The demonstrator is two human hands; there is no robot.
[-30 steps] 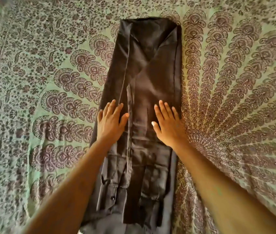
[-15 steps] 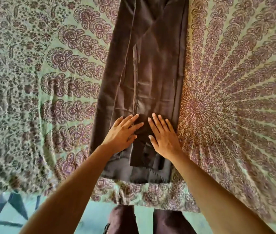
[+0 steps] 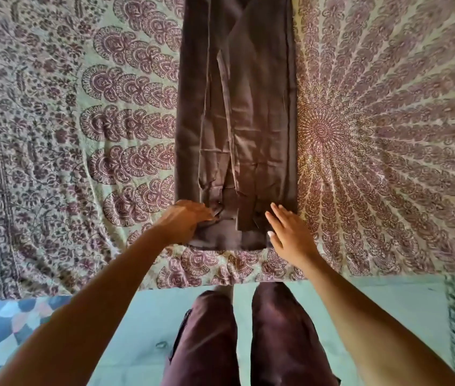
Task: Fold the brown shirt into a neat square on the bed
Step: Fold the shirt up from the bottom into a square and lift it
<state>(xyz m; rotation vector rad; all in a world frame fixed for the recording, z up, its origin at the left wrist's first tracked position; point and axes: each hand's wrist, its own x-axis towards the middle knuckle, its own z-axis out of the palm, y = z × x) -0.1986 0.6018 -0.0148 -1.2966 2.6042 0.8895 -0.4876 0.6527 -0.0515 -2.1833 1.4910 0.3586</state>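
The brown shirt (image 3: 251, 126) lies on the bed as a long narrow strip, its sides and sleeves folded inward, and runs from the near edge up out of the frame. My left hand (image 3: 186, 220) rests on the near left corner of the strip, with its fingers curled into the cloth there. My right hand (image 3: 289, 232) lies flat with its fingers apart at the near right corner, half on the shirt and half on the bedspread.
The bed carries a green bedspread (image 3: 81, 140) with a purple mandala print. Its near edge (image 3: 220, 285) runs just below my hands. My legs in dark trousers (image 3: 248, 335) stand on a pale green floor against the bed.
Both hands have slid down the strip from its middle to its near end and moved apart to the two corners. My left fingers have curled into the cloth. The camera has tilted down.
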